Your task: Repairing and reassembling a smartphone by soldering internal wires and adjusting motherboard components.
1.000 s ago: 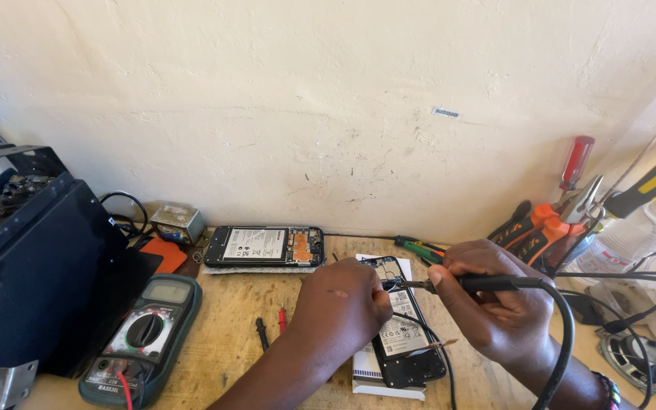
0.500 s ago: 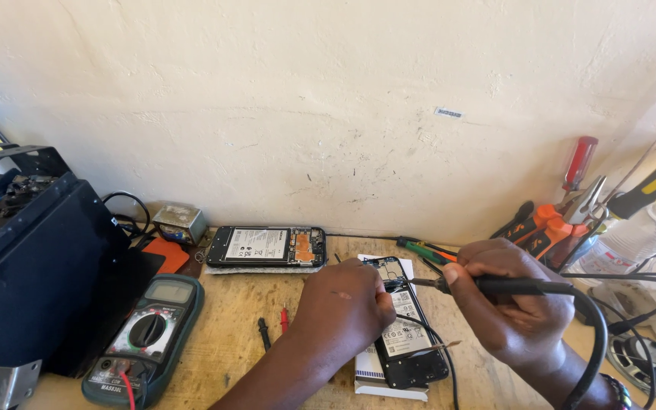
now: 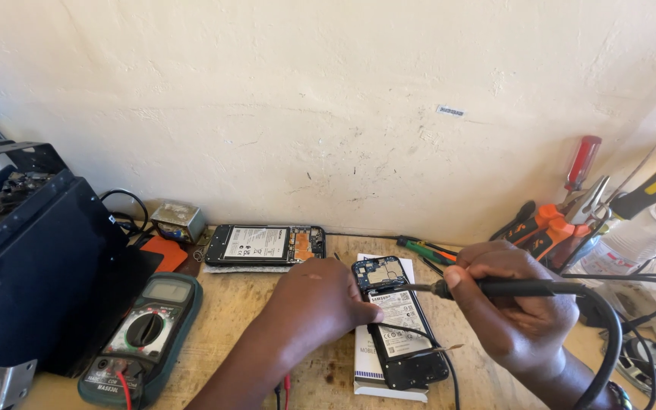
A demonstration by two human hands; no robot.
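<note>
Phone [image 3: 398, 323], opened with its back off, is our landmark: it lies on a white box [image 3: 366, 364] on the wooden worktop [image 3: 237, 304], screen side down, board and battery showing. Left of the phone stands a large dark case [image 3: 32, 266], and nearer to it a green multimeter [image 3: 142, 338]. Behind the phone, against the wall, a second opened phone [image 3: 267, 244] lies flat. Right of the phone, orange-handled pliers [image 3: 552, 228] and a red screwdriver [image 3: 582, 163] lean by the wall.

Our left hand [image 3: 320, 304] rests with its grip pressed down on the phone's left edge, steadying it; it grasps nothing else. Our right hand [image 3: 514, 304] is clenched around a soldering iron [image 3: 495, 288], whose tip points at the phone's upper board.

Over the last second little has changed: the right hand has shifted slightly and the iron's tip has settled closer over the board, while the left hand has stayed put. We judge the work at the board is under way, the phone held firm for it.
</note>
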